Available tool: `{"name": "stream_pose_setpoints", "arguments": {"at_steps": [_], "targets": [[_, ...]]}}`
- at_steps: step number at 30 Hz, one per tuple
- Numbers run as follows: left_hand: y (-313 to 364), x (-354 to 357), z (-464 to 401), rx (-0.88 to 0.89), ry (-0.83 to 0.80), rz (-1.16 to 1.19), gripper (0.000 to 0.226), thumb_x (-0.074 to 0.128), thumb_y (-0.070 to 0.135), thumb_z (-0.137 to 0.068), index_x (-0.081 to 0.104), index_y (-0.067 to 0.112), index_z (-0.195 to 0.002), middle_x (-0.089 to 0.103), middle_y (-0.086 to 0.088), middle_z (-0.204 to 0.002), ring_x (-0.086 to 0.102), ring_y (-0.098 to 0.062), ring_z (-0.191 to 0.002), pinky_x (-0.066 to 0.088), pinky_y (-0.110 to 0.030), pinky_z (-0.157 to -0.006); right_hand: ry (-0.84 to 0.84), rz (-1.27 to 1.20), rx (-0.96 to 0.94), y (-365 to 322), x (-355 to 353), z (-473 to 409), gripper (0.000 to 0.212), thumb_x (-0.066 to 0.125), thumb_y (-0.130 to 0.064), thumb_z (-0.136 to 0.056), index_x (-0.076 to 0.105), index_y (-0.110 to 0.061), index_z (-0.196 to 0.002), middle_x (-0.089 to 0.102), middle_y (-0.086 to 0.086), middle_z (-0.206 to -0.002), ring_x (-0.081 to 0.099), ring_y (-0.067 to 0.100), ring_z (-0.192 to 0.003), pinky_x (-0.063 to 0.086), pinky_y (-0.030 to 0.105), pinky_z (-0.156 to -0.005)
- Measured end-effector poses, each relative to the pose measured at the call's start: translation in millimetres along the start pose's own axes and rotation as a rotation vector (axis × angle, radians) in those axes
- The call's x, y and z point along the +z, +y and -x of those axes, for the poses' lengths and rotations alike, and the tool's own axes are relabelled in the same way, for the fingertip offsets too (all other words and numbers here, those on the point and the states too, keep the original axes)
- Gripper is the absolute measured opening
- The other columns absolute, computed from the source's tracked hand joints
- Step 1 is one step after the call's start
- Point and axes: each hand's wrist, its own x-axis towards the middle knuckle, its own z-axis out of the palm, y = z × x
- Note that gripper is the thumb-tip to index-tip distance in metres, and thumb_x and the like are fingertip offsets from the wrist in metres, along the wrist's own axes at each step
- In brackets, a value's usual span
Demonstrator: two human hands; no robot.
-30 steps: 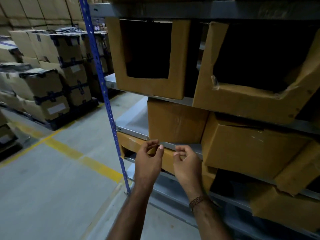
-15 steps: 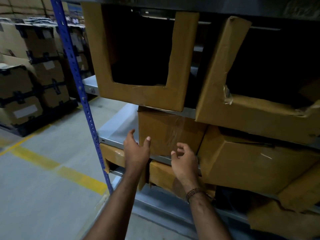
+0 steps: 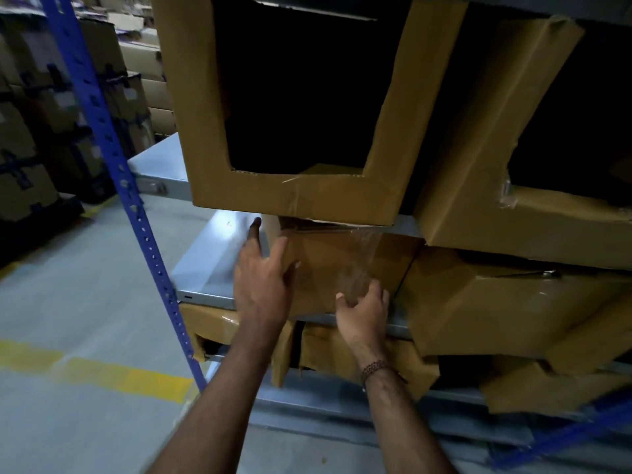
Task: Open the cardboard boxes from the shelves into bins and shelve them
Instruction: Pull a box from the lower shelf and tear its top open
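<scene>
the closed cardboard box (image 3: 337,268) is plain brown, with a strip of glossy clear tape down its front face, and sits on the grey metal shelf (image 3: 208,258) directly ahead of both hands. the left hand (image 3: 261,283) lies on the box's left front corner, fingers extended along the side face, thumb across the front. the right hand (image 3: 362,311) touches the lower front face with fingers loosely spread, grasping nothing. directly above the hands, a cut-open cardboard bin (image 3: 290,107) stands on the upper shelf; its interior is dark and its contents cannot be determined. beside it, above and right of the right hand, a second cut bin (image 3: 513,213) is equally dark inside.
</scene>
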Motion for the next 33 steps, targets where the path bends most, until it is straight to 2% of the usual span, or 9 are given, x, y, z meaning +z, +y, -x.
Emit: {"name": "stream_pose_setpoints", "arguments": {"at_steps": [5,8,13,20,24,26,28,29,33], "targets": [[-25.3,-1.8,-14.0,0.118,-0.032,-0.178,0.053,0.073,0.021,-0.094,0.051,0.028,-0.141,0.059,-0.021,-0.139,0.057,-0.042,-0.114,0.048,-0.046,-0.083,0.131,-0.022,0.053,-8.5,5.4,-16.3,0.081,0.079,-0.025,-0.094,0.032,-0.013,-0.158,0.026,0.008,-0.166,0.047,0.037,-0.143,0.050,0.049,-0.108],[-40.9,-6.4,-20.0,0.139,-0.031,-0.176,0.058,0.072,0.013,-0.091,0.046,0.030,-0.139,0.059,-0.017,-0.141,0.056,-0.041,-0.120,0.047,-0.047,-0.088,0.195,-0.051,0.067,-14.0,6.3,-21.3,0.085,0.082,-0.021,-0.090,0.032,-0.011,-0.158,0.032,0.010,-0.163,0.048,0.038,-0.140,0.049,0.049,-0.108],[-63.3,-17.0,-22.0,0.167,-0.033,-0.100,0.058,0.064,0.020,-0.084,0.047,0.025,-0.139,0.056,-0.016,-0.144,0.050,-0.038,-0.129,0.046,-0.048,-0.095,0.223,-0.185,0.110,-15.5,8.9,-28.5,0.093,0.086,-0.014,-0.082,0.031,-0.017,-0.157,0.040,0.011,-0.159,0.050,0.037,-0.139,0.045,0.052,-0.112],[-81.3,-22.0,-23.7,0.119,0.134,0.061,0.055,0.056,0.012,-0.080,0.057,0.012,-0.135,0.058,-0.015,-0.140,0.056,-0.038,-0.120,0.049,-0.048,-0.087,0.236,-0.268,0.060,-18.5,16.2,-18.1,0.073,0.073,-0.006,-0.090,0.036,-0.021,-0.151,0.052,0.010,-0.146,0.060,0.033,-0.126,0.053,0.046,-0.102],[-76.9,-25.7,-21.2,-0.088,0.246,0.498,0.035,0.045,0.007,-0.101,0.050,0.019,-0.134,0.058,-0.005,-0.142,0.059,-0.024,-0.124,0.050,-0.034,-0.089,0.299,-0.278,0.000,-22.9,14.6,-10.0,0.050,0.048,-0.034,-0.109,0.040,-0.028,-0.158,0.047,0.006,-0.152,0.053,0.030,-0.129,0.047,0.045,-0.101],[-72.7,-30.1,-23.7,-0.220,0.328,0.628,0.018,0.042,0.014,-0.109,0.049,0.018,-0.125,0.066,-0.003,-0.114,0.065,-0.012,-0.096,0.044,-0.026,-0.073,0.300,-0.230,-0.033,-21.8,17.0,-4.0,0.047,0.030,-0.056,-0.111,0.062,-0.026,-0.129,0.055,0.011,-0.142,0.057,0.031,-0.124,0.048,0.048,-0.102],[-71.5,-34.1,-28.8,-0.308,0.400,0.641,0.015,0.043,0.023,-0.111,0.050,0.013,-0.120,0.062,0.003,-0.091,0.059,-0.001,-0.076,0.036,-0.023,-0.061,0.310,-0.256,-0.043,-23.6,18.0,3.9,0.051,0.026,-0.064,-0.108,0.055,-0.029,-0.086,0.062,0.015,-0.122,0.062,0.031,-0.103,0.053,0.046,-0.091],[-71.1,-35.3,-31.2,-0.356,0.407,0.651,0.020,0.044,0.028,-0.110,0.050,0.013,-0.121,0.062,0.005,-0.090,0.059,0.000,-0.075,0.038,-0.023,-0.060,0.318,-0.281,-0.044,-24.4,18.4,6.3,0.051,0.026,-0.067,-0.107,0.049,-0.030,-0.081,0.063,0.015,-0.116,0.063,0.029,-0.095,0.054,0.042,-0.083],[-68.7,-42.5,-28.0,-0.510,0.391,0.685,0.036,0.045,0.045,-0.108,0.050,0.023,-0.136,0.065,0.007,-0.108,0.064,-0.013,-0.091,0.050,-0.027,-0.075,0.242,-0.417,-0.016,-33.2,11.8,18.8,0.042,0.027,-0.071,-0.104,0.051,-0.038,-0.099,0.062,-0.003,-0.099,0.060,0.010,-0.085,0.044,0.027,-0.066]]}}
